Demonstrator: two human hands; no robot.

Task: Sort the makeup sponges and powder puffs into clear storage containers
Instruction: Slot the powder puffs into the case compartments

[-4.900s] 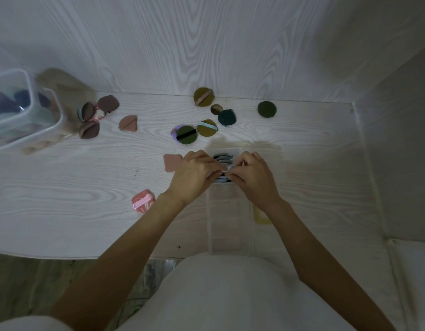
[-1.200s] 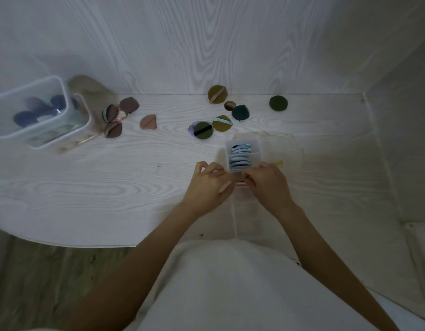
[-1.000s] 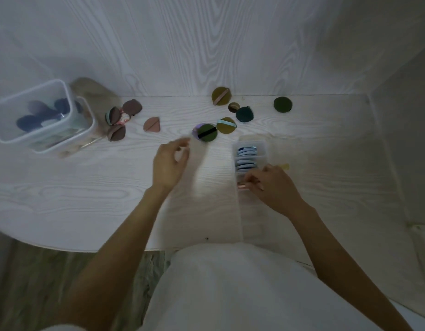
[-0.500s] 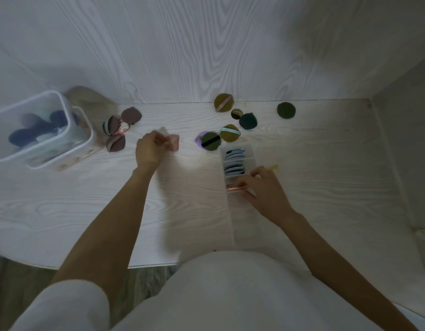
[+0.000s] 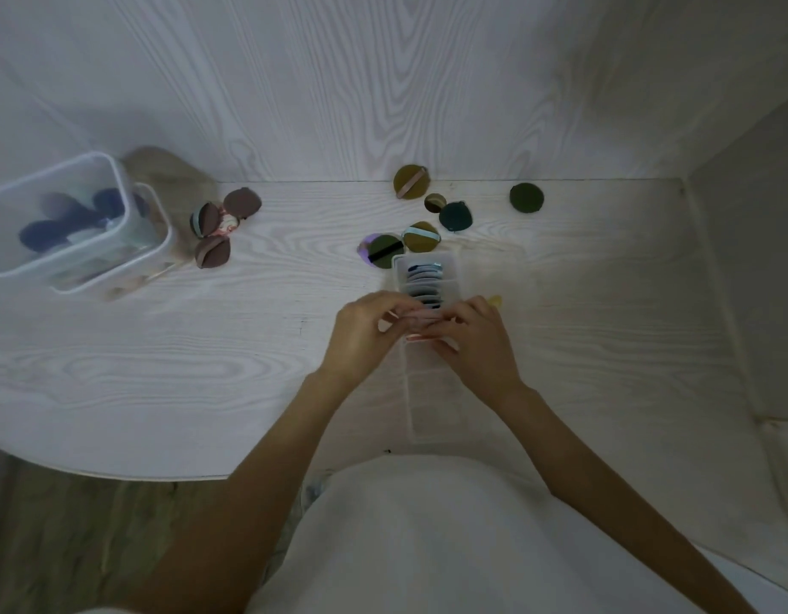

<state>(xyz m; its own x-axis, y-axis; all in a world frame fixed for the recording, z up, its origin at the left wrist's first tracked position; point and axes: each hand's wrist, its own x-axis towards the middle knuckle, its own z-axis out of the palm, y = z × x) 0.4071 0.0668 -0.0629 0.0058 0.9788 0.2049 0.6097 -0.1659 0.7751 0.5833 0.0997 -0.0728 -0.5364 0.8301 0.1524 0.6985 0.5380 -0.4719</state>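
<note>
pink flat powder puff (image 5: 421, 318) is judged light, soft and compressible; take hold at opposite edges so it stays upright on edge. left hand (image 5: 361, 336) and right hand (image 5: 476, 343) both pinch it from either side, directly between their fingertips, over the long narrow clear plastic storage container (image 5: 427, 347). it sits just near of the row of blue puffs (image 5: 424, 277) already filed at the far end. loose olive and brown puffs lie farther away on the white wood-grain table (image 5: 161, 370).

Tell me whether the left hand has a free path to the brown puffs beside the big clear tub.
Probably yes, once freed: the left hand now pinches a pink puff at the narrow container. Only bare table lies between it and the brown puffs.
</note>
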